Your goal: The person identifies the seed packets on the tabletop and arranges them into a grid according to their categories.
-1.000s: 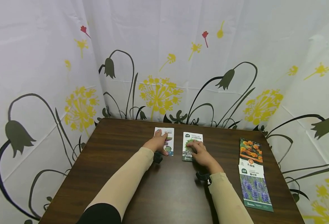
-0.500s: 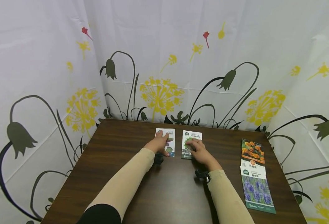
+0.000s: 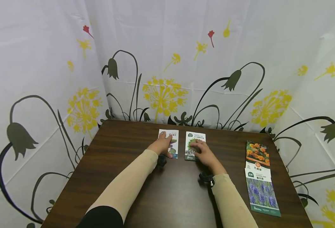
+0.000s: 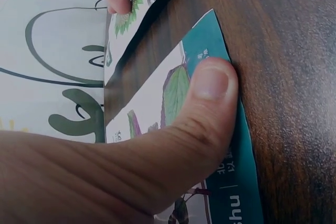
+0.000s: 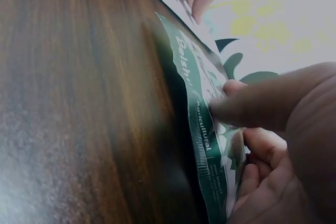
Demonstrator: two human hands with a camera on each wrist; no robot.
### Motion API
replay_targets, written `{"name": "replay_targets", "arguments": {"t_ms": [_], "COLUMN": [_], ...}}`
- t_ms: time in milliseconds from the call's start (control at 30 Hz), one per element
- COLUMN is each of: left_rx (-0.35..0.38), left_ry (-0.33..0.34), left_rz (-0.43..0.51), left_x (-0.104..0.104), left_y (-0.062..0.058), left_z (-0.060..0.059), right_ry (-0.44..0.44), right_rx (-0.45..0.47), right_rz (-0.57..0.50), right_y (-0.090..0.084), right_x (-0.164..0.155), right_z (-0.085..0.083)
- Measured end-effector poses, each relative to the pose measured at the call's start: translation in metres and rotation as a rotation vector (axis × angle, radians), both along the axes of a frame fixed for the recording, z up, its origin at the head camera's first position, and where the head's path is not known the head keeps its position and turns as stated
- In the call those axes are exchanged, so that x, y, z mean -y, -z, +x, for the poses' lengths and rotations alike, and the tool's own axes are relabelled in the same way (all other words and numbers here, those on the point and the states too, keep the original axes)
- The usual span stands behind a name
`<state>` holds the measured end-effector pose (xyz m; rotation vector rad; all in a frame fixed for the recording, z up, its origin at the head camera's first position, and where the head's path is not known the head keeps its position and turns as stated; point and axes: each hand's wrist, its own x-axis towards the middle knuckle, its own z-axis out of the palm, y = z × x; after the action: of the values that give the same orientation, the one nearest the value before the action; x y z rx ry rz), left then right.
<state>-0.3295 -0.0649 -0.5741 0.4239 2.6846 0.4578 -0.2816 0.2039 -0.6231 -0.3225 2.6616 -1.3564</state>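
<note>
Green-leaf packet [image 3: 189,152] nudged left; purple-flower packet [image 3: 262,193] touching orange-flower packet [image 3: 257,153].

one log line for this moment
left hand: touching teal-edged packet | right hand: touching green-plant packet | farther right: orange-flower packet, purple-flower packet

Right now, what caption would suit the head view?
Left hand and right hand on two plant packets; two flower packets lie farther right.

Far on the dark table [image 3: 173,193] are a leaf packet [image 3: 174,144] and a green packet [image 3: 190,152]; right, an orange packet [image 3: 257,154] touches a purple packet [image 3: 261,192].
</note>
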Motion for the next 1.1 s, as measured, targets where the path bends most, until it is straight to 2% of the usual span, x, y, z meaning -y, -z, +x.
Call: {"name": "replay_targets", "arguments": {"t_ms": [267, 533, 867, 1100], "left_rx": [0.009, 0.015, 0.018, -0.010], "left_ry": [0.004, -0.004, -0.012, 0.013], "left_rz": [0.023, 0.036, 0.030, -0.004], "left_x": [0.002, 0.003, 0.000, 0.000], "left_y": [0.002, 0.001, -0.003, -0.004], "left_z": [0.000, 0.000, 0.002, 0.003], "right_ry": [-0.027, -0.084, -0.090, -0.093], "right_rx": [-0.004, -0.077, -0.174, -0.188], "right_rz": [0.046, 0.116, 0.227, 0.217], "right_y": [0.002, 0.002, -0.007, -0.015], "right_x": [0.000, -0.001, 0.003, 0.006], "right_z": [-0.002, -0.003, 0.001, 0.007]}}
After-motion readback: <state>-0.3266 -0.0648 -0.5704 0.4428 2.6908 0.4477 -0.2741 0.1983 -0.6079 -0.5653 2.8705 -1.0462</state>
